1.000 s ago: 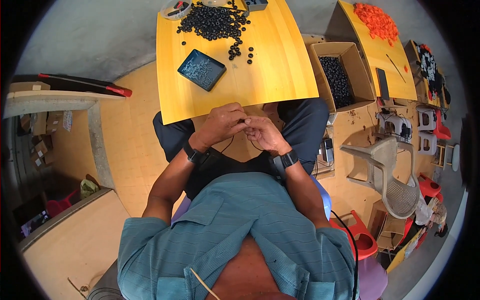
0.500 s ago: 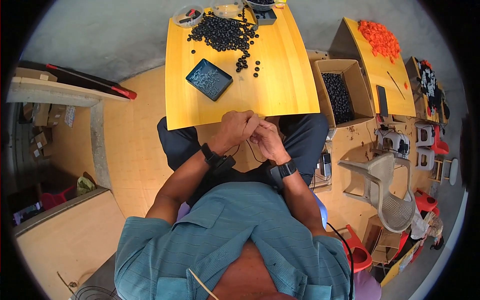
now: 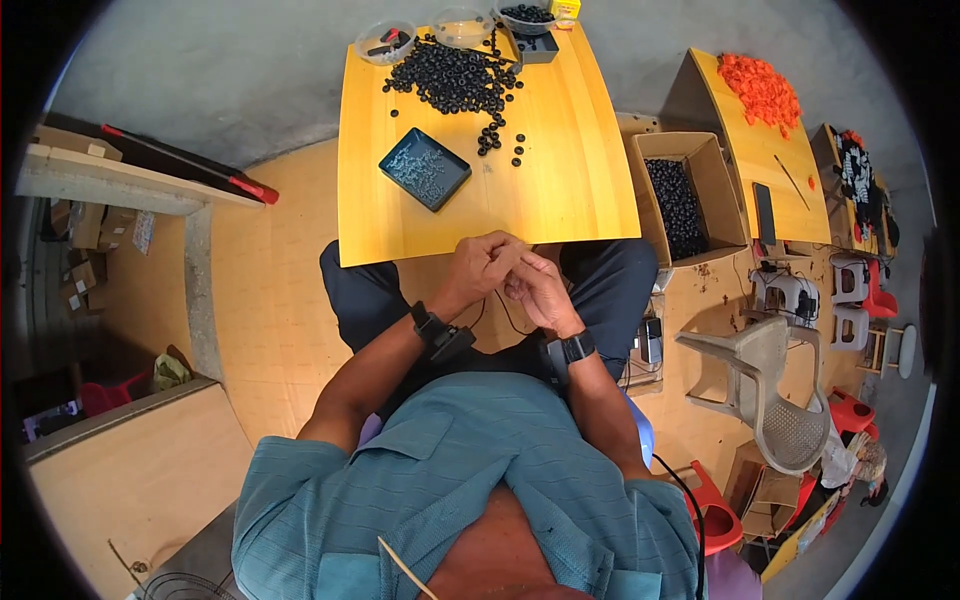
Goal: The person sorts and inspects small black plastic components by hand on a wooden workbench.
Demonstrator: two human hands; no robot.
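At the near edge of the yellow table (image 3: 560,190), my left hand (image 3: 484,268) and my right hand (image 3: 540,290) meet with their fingers closed together. Whatever they pinch is too small or too hidden to make out. Just beyond them on the table lies a dark tray (image 3: 436,202) holding many small silvery pieces. Farther back is a heap of small black rings (image 3: 455,78), with several loose ones trailing toward the tray's right.
Clear round bowls (image 3: 386,44) and a small grey box (image 3: 537,48) stand at the table's back. To the right, a cardboard box (image 3: 715,165) holds black pieces. A second table bears an orange heap (image 3: 758,92); a grey plastic chair (image 3: 765,380) stands nearer.
The view has shifted slightly, so the table and hands sit a little lower. My hands stay together by the table edge, with the fingers slightly rearranged.
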